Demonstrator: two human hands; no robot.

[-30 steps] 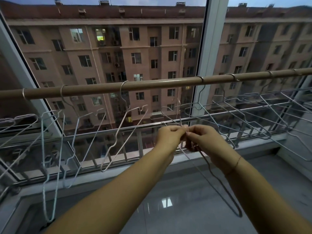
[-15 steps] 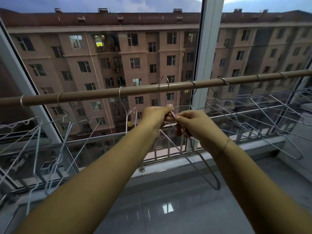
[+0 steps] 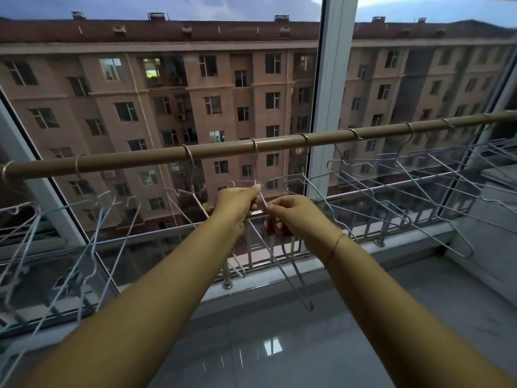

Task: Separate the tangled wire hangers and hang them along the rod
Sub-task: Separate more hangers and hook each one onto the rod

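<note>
A brown rod [image 3: 134, 159] runs across the window, rising to the right. One pale wire hanger [image 3: 291, 278] has its hook over the rod at the middle, and its body slants down toward the sill. My left hand [image 3: 237, 204] pinches this hanger just under the hook. My right hand [image 3: 292, 217] grips its neck right beside the left hand, fingertips almost touching. Several white hangers [image 3: 93, 219] hang on the rod's left stretch. Several grey hangers [image 3: 391, 189] hang along the right stretch, overlapping each other.
A white window frame post [image 3: 331, 88] stands behind the rod right of centre. A metal railing [image 3: 228, 275] runs outside the glass. A glossy grey sill [image 3: 265, 345] lies below my arms. A grey wall [image 3: 492, 225] closes the right side.
Both hands rose from below the rod with the hanger. Its hook, above the rod half a second ago, now sits over the rod between the neighbouring hooks.
</note>
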